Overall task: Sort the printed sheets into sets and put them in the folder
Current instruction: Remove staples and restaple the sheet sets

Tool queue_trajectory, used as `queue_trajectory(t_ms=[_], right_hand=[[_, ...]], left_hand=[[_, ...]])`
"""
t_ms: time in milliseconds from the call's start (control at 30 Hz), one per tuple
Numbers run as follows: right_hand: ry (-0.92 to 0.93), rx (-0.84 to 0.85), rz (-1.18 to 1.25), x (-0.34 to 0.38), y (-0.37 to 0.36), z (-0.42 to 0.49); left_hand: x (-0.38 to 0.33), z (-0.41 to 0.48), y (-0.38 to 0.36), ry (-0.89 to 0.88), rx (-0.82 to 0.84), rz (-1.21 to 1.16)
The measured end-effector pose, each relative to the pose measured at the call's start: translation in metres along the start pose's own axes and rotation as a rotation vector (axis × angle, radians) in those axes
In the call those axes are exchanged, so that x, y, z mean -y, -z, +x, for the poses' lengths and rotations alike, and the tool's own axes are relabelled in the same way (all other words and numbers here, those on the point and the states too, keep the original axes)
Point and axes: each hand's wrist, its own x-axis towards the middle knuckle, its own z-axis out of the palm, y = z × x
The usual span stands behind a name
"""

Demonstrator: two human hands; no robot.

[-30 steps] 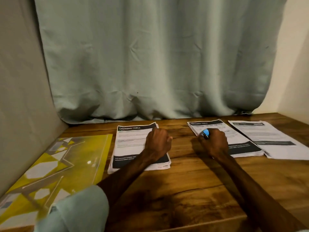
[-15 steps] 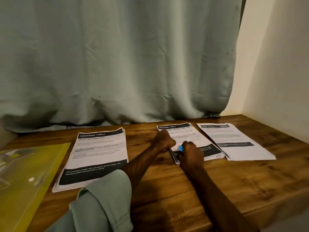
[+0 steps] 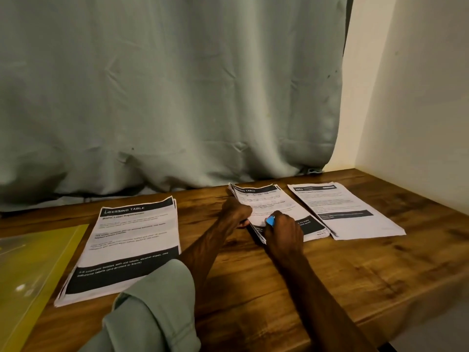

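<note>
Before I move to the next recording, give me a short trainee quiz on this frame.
1. True or false: the left hand and the right hand are both at the middle stack.
2. The small thing held in the right hand is: A red, B blue, C green.
3. How many stacks lie on the table?
Key: 1 true; 2 B; 3 three.
</note>
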Motion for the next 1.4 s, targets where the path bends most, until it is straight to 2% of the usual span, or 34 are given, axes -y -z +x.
queue_trajectory(t_ms=[167, 300, 400, 567, 800, 967, 1267, 1400], right_hand=[[-0.171, -0.250, 0.126, -0.011, 0.009, 0.005], [-0.331, -0.216, 0.136, -0.022, 0.005, 0.007], [-0.294, -0.117, 0.047, -0.026, -0.002, 0.001], [-0.188, -0.041, -0.120, -0.018, -0.006, 0.000], [-0.121, 0.150, -0.260, -0.006, -0.011, -0.002], [-0.120, 0.142, -0.287, -0.012, -0.010, -0.001], [-0.377, -0.020, -0.134, -0.036, 0.008, 0.004], [-0.306, -0.121, 0.019, -0.028, 0.015, -0.001]], left_hand=[[0.018, 0.019, 0.030, -0.190, -0.125, 0.215], [0.012, -0.003, 0.093, -0.349, -0.212, 0.222], [0.018, -0.007, 0.137, -0.421, -0.264, 0.187], [0.039, -0.018, 0.182, -0.403, -0.275, 0.032], [0.054, -0.036, 0.177, -0.395, -0.174, -0.194], [0.058, -0.038, 0.166, -0.407, -0.140, -0.279], [0.076, -0.033, 0.164, -0.410, -0.144, -0.263], [0.079, -0.030, 0.165, -0.389, -0.166, -0.288]])
